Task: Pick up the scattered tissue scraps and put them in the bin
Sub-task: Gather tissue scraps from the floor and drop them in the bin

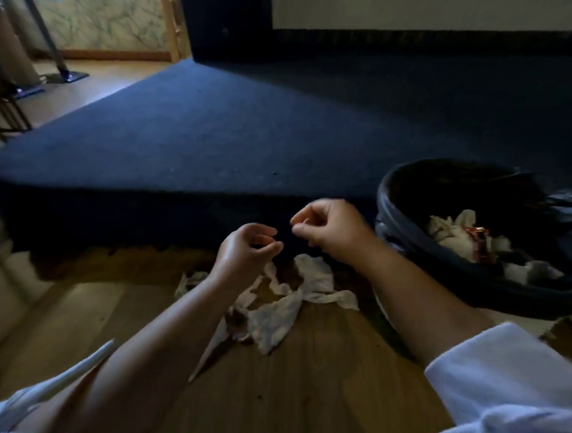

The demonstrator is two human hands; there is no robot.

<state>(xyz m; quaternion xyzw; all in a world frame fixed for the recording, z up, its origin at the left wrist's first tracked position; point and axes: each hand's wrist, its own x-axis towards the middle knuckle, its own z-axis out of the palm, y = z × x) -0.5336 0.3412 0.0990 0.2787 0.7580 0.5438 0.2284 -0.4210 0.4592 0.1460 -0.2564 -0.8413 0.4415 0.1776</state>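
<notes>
Torn white tissue scraps (283,303) lie in a heap on the wooden floor (289,400), close to the edge of a dark blue carpeted platform. A smaller scrap (190,282) lies just left of the heap. My left hand (246,252) hovers over the heap with its fingers loosely curled and nothing visible between them. My right hand (325,230) is beside it, a little higher, fingers curled in with thumb near forefinger, and I see nothing in it. The bin (410,192), lined with a black bag, stands to the right and holds several crumpled scraps (453,229).
The raised blue platform (239,125) fills the view ahead, its front edge just behind my hands. Metal chair legs (0,110) and a stand base (68,75) are at the far left. White sleeves cover my forearms at the bottom.
</notes>
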